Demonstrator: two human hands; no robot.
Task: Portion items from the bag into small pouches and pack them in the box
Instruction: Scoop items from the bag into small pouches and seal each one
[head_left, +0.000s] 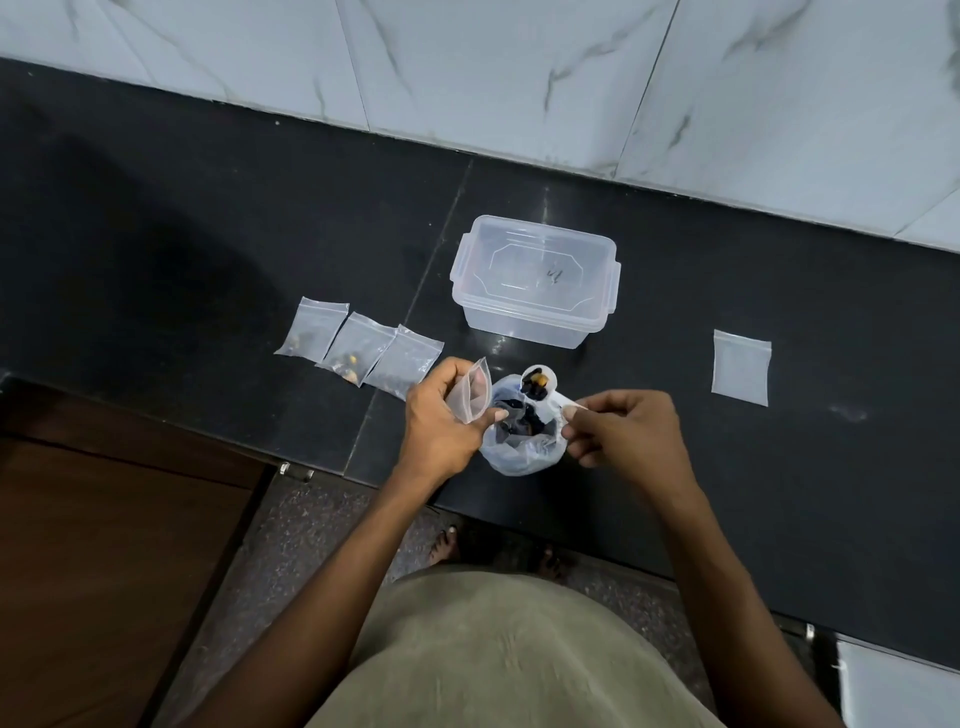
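A thin white plastic bag (519, 452) with dark and yellowish small items stands open on the black counter (156, 234), near its front edge. My left hand (441, 415) holds an open small clear pouch (471, 397) just left of the bag's mouth. My right hand (623, 431) pinches the bag's right rim between thumb and fingers. Behind the bag sits a clear plastic box (535, 283) without a lid, almost empty. Three filled pouches (358, 348) lie in a row to the left. One empty pouch (741, 366) lies flat to the right.
A marble-tiled wall (519, 78) rises behind the counter. Brown wooden cabinet doors (104, 545) stand below the counter at the left. My bare feet (447, 545) show on the speckled floor under the counter's front edge.
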